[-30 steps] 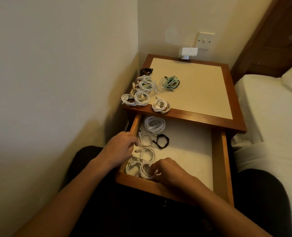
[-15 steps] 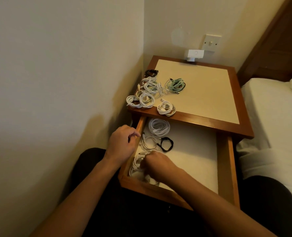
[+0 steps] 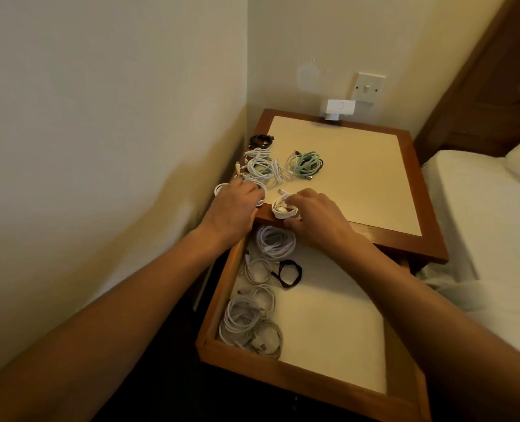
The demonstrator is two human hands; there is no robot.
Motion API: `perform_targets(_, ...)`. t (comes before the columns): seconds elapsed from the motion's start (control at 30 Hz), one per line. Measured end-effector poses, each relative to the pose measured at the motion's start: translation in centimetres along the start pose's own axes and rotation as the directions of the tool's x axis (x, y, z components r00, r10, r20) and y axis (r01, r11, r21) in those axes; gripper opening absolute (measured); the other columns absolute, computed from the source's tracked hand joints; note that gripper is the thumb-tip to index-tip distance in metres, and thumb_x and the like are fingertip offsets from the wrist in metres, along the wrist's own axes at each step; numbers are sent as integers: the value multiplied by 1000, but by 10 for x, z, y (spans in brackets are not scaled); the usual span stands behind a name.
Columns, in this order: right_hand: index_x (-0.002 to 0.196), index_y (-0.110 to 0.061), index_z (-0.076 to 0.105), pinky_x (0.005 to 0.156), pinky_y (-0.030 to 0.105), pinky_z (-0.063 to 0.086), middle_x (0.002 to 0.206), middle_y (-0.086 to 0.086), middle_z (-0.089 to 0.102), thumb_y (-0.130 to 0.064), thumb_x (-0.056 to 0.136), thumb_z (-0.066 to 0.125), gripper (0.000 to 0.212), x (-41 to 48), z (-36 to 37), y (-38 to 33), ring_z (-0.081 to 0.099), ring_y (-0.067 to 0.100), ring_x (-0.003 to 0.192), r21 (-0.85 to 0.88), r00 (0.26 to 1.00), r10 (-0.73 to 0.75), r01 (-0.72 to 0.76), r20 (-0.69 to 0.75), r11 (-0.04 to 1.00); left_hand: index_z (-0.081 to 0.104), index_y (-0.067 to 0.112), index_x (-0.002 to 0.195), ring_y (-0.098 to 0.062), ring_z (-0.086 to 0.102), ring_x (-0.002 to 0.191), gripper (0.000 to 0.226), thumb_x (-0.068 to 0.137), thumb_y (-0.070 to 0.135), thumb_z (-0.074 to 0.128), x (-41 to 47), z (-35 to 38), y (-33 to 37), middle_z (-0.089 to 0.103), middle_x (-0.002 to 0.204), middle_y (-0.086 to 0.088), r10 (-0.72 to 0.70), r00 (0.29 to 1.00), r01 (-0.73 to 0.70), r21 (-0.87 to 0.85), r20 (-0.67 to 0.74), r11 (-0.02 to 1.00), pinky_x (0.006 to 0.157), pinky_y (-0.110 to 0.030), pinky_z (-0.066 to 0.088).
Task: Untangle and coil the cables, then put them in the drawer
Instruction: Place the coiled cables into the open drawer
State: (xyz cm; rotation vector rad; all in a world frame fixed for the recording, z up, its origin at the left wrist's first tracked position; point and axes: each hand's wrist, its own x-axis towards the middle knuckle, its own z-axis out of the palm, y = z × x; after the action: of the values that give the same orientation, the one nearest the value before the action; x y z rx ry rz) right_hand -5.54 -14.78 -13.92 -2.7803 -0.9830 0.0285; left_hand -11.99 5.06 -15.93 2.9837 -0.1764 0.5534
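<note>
Curling round the front-edge coil (image 3: 280, 210), the fingers and thumb of the right hand (image 3: 316, 217) clamp it at the front edge of the nightstand (image 3: 359, 184) top. The left hand (image 3: 232, 208) curls its fingers over the corner coil (image 3: 222, 187) alongside. Behind lie white coils (image 3: 261, 166), a mint coil (image 3: 307, 164) and a black coil (image 3: 261, 141). Below, the open drawer (image 3: 283, 372) holds coiled cables (image 3: 240, 322) along its left wall.

- Right hand (image 3: 316, 214) grips small white cable coil (image 3: 280, 210) at front edge of wooden bedside table (image 3: 359, 190); left hand (image 3: 234, 205) holds larger white cable coil (image 3: 220, 187) just left.
- Behind grips: tangled white cable heap (image 3: 261, 166), mint-green cable coil (image 3: 307, 162).
- Below grips: open wooden drawer (image 3: 283, 376) containing coiled white cables (image 3: 240, 321).
</note>
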Motion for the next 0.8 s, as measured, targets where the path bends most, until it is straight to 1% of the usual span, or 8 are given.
perform_targets(0.1,129,-11,66,90,40,48,134,14,59,-30,95,67,39,14,10,5,56,35,114,-170,995,-52,65,84,983,67,21,117,-27,53,113,26,93,15,64,23,5,-1,67,118,-3,-52,983,17,195,176,981,88,-42,45)
perform_targets(0.2,126,-9,69,84,37,44,128,15,57,-30,95,68,37,21,12,8,54,34,113,-198,993,-60,78,99,977,65,20,112,-30,57,111,21,93,11,59,32,11,4,70,112,-6,-36,975,-26,272,219,962,81,-41,40)
perform_targets(0.33,129,-16,68,86,39,49,122,14,53,-31,95,70,37,27,10,19,56,35,111,-95,993,-30,41,117,995,65,13,99,-33,59,98,13,90,5,61,32,16,-3,69,102,-13,-4,985,-17,121,170,993,76,-42,42)
perform_targets(0.43,129,-16,69,85,36,44,121,14,52,-28,96,69,35,22,11,31,59,37,108,34,992,-3,-1,125,999,67,12,93,-32,59,92,13,88,1,63,22,7,-3,70,97,-13,-29,995,35,-58,94,998,76,-42,44)
perform_targets(0.53,122,-14,71,80,34,42,114,11,53,-29,97,67,29,0,9,34,59,34,103,171,999,26,-32,37,985,71,12,97,-29,59,94,17,89,0,63,-7,-11,11,72,97,-10,-53,998,47,-182,-26,982,80,-42,47)
perform_targets(0.67,118,-22,72,76,33,45,108,-5,50,-33,97,67,24,-66,-3,15,54,16,93,338,994,59,-25,-90,941,76,13,105,-19,61,95,26,85,-3,70,-64,-39,42,74,102,-3,-39,990,1,-272,-133,962,81,-23,45)
perform_targets(0.73,115,-29,70,79,29,50,109,-10,50,-38,96,67,21,-103,-1,3,53,9,93,342,998,58,-43,-32,939,77,14,103,-15,62,91,28,81,-3,75,-90,-37,58,75,99,-1,-35,995,5,-298,-97,954,79,-19,43)
perform_targets(0.8,110,-33,70,79,28,50,108,-11,52,-40,96,68,17,-129,14,-8,54,7,92,322,995,64,-84,71,943,77,15,100,-17,65,91,26,81,-4,76,-108,-22,67,75,96,-1,-49,999,49,-330,7,943,79,-25,50)
